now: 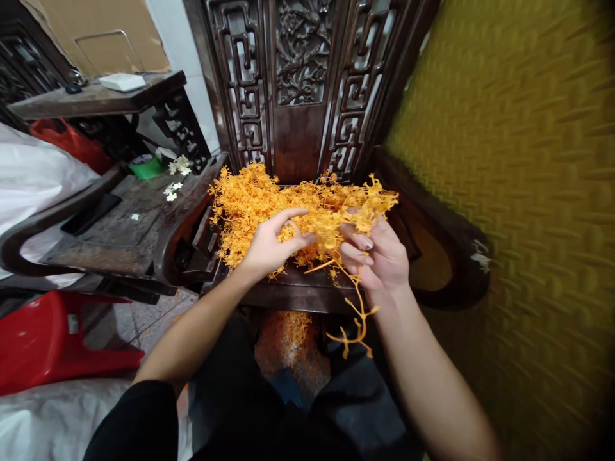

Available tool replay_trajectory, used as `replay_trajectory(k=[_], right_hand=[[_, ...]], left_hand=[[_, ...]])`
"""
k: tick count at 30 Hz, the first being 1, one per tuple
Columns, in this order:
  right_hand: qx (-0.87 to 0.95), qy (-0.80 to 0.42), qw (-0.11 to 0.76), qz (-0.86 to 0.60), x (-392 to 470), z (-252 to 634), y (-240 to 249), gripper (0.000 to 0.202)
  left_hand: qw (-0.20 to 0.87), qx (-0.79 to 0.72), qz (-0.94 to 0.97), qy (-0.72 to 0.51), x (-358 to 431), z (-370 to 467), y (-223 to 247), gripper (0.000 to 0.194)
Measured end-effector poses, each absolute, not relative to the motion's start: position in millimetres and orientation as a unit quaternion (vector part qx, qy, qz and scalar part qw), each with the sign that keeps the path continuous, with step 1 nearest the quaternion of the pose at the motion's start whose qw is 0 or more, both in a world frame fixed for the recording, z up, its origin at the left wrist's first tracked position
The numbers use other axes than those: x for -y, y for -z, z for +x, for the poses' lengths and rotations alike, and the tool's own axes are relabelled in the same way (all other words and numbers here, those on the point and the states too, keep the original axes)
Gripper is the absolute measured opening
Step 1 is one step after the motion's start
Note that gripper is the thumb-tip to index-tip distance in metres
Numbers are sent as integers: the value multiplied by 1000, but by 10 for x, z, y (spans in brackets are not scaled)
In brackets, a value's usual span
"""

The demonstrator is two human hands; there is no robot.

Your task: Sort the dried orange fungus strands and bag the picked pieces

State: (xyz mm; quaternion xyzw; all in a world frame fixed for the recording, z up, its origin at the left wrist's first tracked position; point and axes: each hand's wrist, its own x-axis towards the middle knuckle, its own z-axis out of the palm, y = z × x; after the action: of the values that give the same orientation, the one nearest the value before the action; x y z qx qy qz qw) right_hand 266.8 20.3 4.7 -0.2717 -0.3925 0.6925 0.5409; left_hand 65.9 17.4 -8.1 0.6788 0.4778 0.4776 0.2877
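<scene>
A large heap of orange plastic flower sprigs (254, 205) covers the seat of a dark carved wooden chair (298, 137). Over the front of the heap, my left hand (276, 243) is open, its thumb and fingers apart around a gap beside some blossoms. My right hand (379, 253) is closed on an orange sprig (359, 314), whose bare branching stem hangs below the fingers past the seat's front edge. Yellow-orange blossoms spread above and left of the right hand, between the two hands.
To the left stands a wooden side table (120, 224) with green tape (146, 166), pale flower pieces and a dark flat object. A red plastic stool (52, 339) is at lower left. A yellow textured surface (519, 192) rises at right. More orange pieces lie below the seat.
</scene>
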Motion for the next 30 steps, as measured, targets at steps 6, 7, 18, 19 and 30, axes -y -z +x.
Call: replay_trajectory(k=[6, 7, 18, 19, 30], right_hand=[[428, -648, 571, -265, -36, 2748, -163, 43], [431, -630, 592, -260, -4, 2789, -192, 40], [490, -533, 592, -354, -110, 2670, 31, 25], [518, -498, 585, -377, -119, 2643, 71, 23], [713, -341, 470, -393, -26, 2545, 104, 13]], left_hand=[[312, -380, 752, -439, -129, 794, 57, 66], [318, -370, 756, -436, -122, 820, 41, 58], [144, -495, 606, -606, -244, 542, -145, 37], [113, -485, 628, -598, -205, 525, -173, 41], [-71, -539, 829, -130, 73, 719, -183, 70]])
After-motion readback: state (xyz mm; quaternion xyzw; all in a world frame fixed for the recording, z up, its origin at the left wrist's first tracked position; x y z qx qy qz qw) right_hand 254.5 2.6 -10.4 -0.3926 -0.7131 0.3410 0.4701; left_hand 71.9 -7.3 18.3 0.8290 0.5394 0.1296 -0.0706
